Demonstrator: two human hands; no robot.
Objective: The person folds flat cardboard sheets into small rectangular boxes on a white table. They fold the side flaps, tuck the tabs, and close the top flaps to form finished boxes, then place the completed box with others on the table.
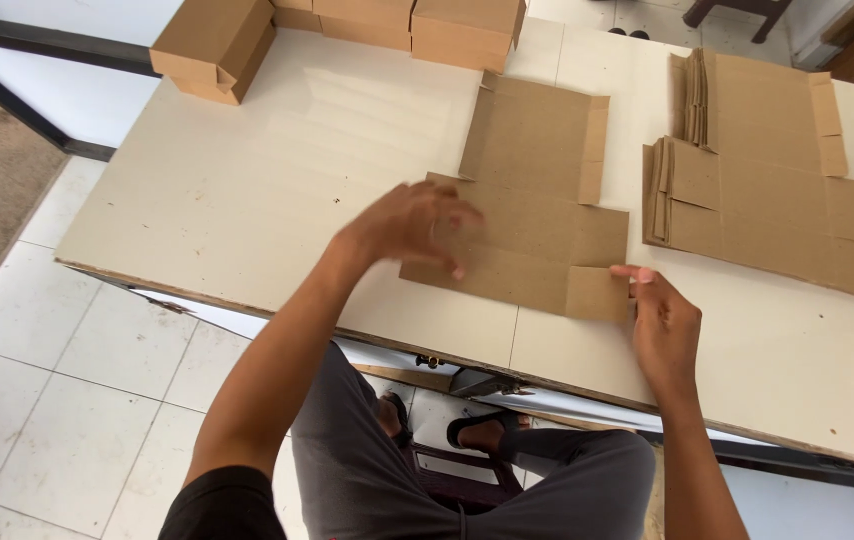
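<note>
Cardboard blank (532, 215) flat between hands; right fingers (632, 273) touching corner flap.

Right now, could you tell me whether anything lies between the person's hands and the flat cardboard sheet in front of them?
Nothing visible does. The left hand hovers over the flat cardboard sheet, and the right hand touches its near right flap. The stack of flat sheets lies apart to the right.
</note>
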